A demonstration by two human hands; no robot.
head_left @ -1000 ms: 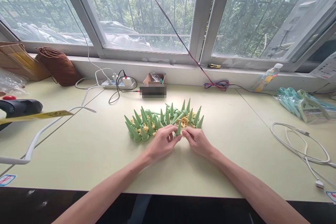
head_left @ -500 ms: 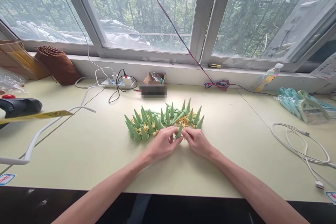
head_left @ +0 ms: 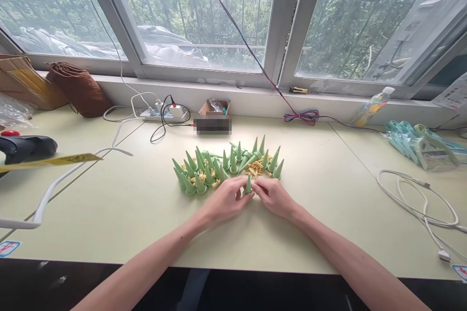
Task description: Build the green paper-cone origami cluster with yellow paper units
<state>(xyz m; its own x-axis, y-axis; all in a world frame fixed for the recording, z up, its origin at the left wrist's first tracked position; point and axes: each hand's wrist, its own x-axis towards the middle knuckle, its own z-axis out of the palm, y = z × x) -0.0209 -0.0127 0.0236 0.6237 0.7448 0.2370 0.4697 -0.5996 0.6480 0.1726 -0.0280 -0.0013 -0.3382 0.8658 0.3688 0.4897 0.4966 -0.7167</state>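
Green, plastic-looking cone (head_left: 248, 185), upright, over or on the worktop (head_left: 233, 248). Probably light, stiff and sturdy; likely slippery along the taper, so best taken by the wide base. Left hand (head_left: 226, 199): grip pinching it low. Right hand (head_left: 272, 195): grip pressed together just beside, contents too hidden to tell. Pale tone, pointed tip. Beyond: small yellow pieces (head_left: 256, 168), heaped; more cones (head_left: 201, 186), mostly upright.
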